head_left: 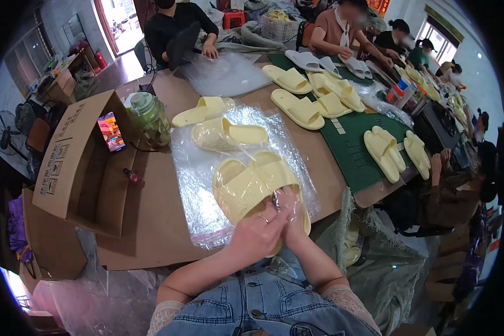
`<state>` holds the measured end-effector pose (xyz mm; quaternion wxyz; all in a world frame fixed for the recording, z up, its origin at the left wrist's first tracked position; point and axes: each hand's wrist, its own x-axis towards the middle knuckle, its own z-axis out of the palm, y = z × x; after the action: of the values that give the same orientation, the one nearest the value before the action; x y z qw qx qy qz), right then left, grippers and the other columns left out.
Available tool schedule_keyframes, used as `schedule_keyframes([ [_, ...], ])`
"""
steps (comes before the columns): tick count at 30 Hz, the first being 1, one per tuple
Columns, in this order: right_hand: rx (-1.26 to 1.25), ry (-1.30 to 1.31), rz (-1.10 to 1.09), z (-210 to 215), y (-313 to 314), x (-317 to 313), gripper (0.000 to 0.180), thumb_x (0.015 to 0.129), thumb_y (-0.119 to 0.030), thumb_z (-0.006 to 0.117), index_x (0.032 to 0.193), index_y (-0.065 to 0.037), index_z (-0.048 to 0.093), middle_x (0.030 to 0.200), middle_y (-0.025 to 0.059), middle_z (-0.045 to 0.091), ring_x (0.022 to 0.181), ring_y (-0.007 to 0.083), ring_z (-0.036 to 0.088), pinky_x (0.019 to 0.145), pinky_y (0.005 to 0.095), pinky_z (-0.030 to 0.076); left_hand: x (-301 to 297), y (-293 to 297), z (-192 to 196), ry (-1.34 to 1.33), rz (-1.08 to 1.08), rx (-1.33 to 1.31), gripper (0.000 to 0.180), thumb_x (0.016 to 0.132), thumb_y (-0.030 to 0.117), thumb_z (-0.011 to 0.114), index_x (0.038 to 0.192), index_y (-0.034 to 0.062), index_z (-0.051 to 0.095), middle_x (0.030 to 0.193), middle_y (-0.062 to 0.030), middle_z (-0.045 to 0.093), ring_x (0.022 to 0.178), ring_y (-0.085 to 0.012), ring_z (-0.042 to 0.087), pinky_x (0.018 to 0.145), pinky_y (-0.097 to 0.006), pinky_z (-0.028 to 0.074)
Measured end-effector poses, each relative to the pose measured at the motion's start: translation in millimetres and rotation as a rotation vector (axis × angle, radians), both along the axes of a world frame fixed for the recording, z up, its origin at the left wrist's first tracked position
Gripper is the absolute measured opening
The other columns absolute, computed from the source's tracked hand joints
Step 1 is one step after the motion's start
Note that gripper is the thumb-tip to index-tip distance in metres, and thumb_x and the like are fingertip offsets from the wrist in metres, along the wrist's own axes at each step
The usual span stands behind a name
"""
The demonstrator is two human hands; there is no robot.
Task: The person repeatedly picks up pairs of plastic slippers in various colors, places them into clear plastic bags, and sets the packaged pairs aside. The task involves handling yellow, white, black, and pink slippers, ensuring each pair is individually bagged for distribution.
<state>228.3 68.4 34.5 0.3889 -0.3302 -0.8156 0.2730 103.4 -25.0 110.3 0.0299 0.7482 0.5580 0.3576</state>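
Both hands, left (257, 232) and right (290, 218), pinch the bag (207, 185) around 2 slippers (252, 187); thin film could tear or slip off the desk (151, 224).

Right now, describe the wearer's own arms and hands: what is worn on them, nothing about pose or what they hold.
Both forearms are bare from the elbow down. The left hand wears a thin ring on one finger; the right hand shows no jewellery that can be made out. At the upper arms, pale lace sleeves end in patterned cuffs. Between the arms sits the bib of a blue denim overall with metal buttons.
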Motion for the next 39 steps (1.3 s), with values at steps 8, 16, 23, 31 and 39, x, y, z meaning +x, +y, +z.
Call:
schedule_keyframes([
  [8, -0.02, -0.064, -0.104, 1.9, -25.2, -12.0, 0.026, 0.082, -0.016, 0.067, 0.105, -0.004, 0.063, 0.099, 0.0193, 0.061, 0.091, 0.0413, 0.06, 0.076, 0.0505, 0.049, 28.5, -13.5, -21.5, -0.17, -0.308, 0.003, 0.037, 0.084, 0.009, 0.068, 0.12, 0.0059, 0.067, 0.089, -0.01, 0.064, 0.074, -0.0276, 0.066, 0.062, -0.037, 0.055],
  [16, -0.01, -0.254, -0.29, 11.5, 4.9, 4.2, 0.018, 0.084, -0.014, 0.068, 0.097, -0.004, 0.062, 0.1, 0.0199, 0.061, 0.086, 0.0427, 0.06, 0.07, 0.0515, 0.048, 21.3, -8.2, -23.2, -0.073, -0.341, 0.047, 0.045, 0.085, 0.01, 0.068, 0.13, 0.0062, 0.062, 0.083, -0.0077, 0.061, 0.072, -0.0256, 0.065, 0.059, -0.036, 0.054],
  [23, -0.027, -0.074, -0.264, 7.5, 17.6, -16.5, 0.015, 0.088, -0.013, 0.065, 0.094, 0.0, 0.06, 0.095, 0.0207, 0.059, 0.087, 0.0431, 0.059, 0.072, 0.0507, 0.046, 29.4, -18.0, -27.8, -0.172, -0.368, -0.033, 0.042, 0.09, 0.013, 0.065, 0.133, 0.0113, 0.061, 0.086, -0.0082, 0.061, 0.071, -0.0257, 0.065, 0.059, -0.037, 0.053],
  [31, 0.148, -0.13, -0.286, -32.2, 58.6, -59.6, 0.021, 0.092, -0.019, 0.065, 0.093, 0.0, 0.059, 0.095, 0.0224, 0.057, 0.09, 0.0432, 0.059, 0.08, 0.0532, 0.048, 16.3, -7.3, -48.4, -0.146, -0.322, -0.095, 0.042, 0.092, 0.015, 0.063, 0.134, 0.0117, 0.06, 0.089, -0.0098, 0.059, 0.074, -0.0288, 0.065, 0.061, -0.042, 0.052],
  [39, 0.025, -0.121, 0.022, -12.0, 11.6, 7.7, 0.052, 0.086, -0.012, 0.072, 0.135, -0.005, 0.056, 0.136, 0.0222, 0.054, 0.121, 0.0431, 0.054, 0.101, 0.0485, 0.048, -48.0, 5.0, -27.9, -0.173, -0.197, -0.154, 0.061, 0.081, 0.048, 0.077, 0.129, 0.0129, 0.065, 0.123, -0.0146, 0.061, 0.116, -0.037, 0.057, 0.098, -0.047, 0.048],
])
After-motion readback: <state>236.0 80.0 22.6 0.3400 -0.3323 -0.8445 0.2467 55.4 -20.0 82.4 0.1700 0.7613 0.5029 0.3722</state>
